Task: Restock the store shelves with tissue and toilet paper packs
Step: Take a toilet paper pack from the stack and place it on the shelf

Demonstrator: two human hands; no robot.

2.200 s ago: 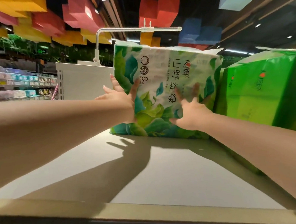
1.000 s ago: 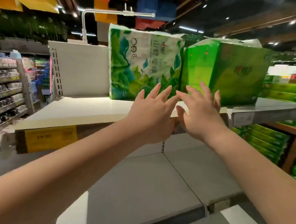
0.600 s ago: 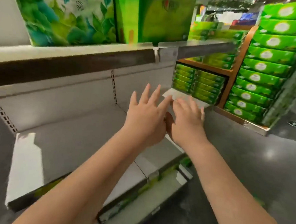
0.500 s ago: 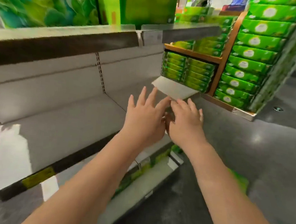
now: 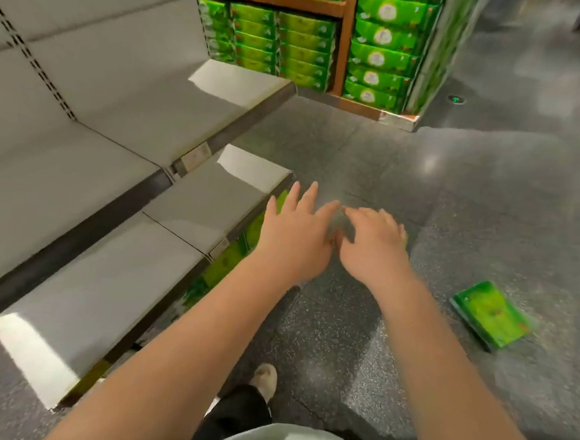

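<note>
Head view: left hand (image 5: pixel 296 237) and right hand (image 5: pixel 372 248) grip released; green pack (image 5: pixel 491 313) lettering blurred, unreadable.

Shelves (image 5: pixel 124 112) run along the left, lower shelf (image 5: pixel 99 275) sticking out further than the one above. Packs (image 5: pixel 225 260) sit under the lower shelf. Hands side by side over the floor (image 5: pixel 473 184): left hand (image 5: pixel 295 241), right hand (image 5: pixel 374 249). Single pack (image 5: pixel 489 314) on the floor to the right. Stacked packs (image 5: pixel 379 51) on a rack beyond the shelves.

A shop — metal shelves (image 5: pixel 124 112), stacked green packs (image 5: pixel 378 59)
</note>
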